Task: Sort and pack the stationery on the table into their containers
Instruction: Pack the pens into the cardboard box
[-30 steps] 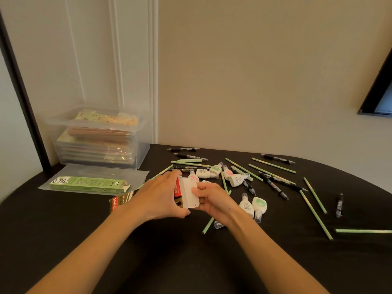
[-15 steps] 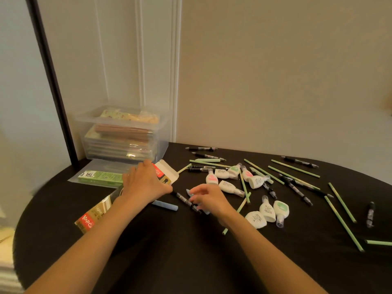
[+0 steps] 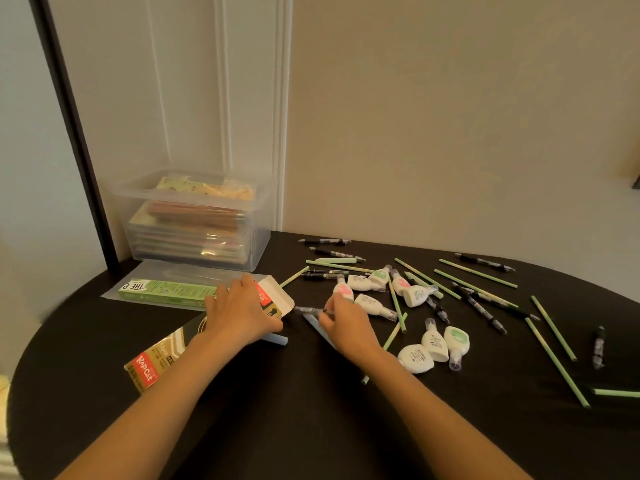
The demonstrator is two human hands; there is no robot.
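The right hand's (image 3: 348, 327) fingertips (image 3: 327, 311) are curled together and pinch one end of a slim black-and-clear pen (image 3: 306, 310). The pen runs out to the left from them, lying low over the table, and its free end is just short of the open mouth of a black and gold cardboard box (image 3: 162, 355) with a red label. The grip is slightly blurred, so I cannot tell which fingers touch it.

The left hand (image 3: 239, 315) is draped over the open end of that box. Its fingers curve over the top and the thumb is tucked along the near side, holding the box flat. The white end flap (image 3: 278, 296) stands open just past these fingers, facing the pen.

A pale blue stick (image 3: 277, 340) shows beneath the left thumb, and a second blue piece (image 3: 313, 325) lies under the right fingers.

Just beyond the right knuckles lie white correction bottles (image 3: 372, 304) with pink and green marks, with more of them beside the right wrist. Thin green sticks (image 3: 554, 362) and black pens (image 3: 479, 308) are scattered further right.

Beyond the left fingers lies a green carton (image 3: 166, 292) in a clear sleeve, and behind it a clear plastic tub (image 3: 197, 220) of stacked packets. All of it rests on a black table (image 3: 311, 427).
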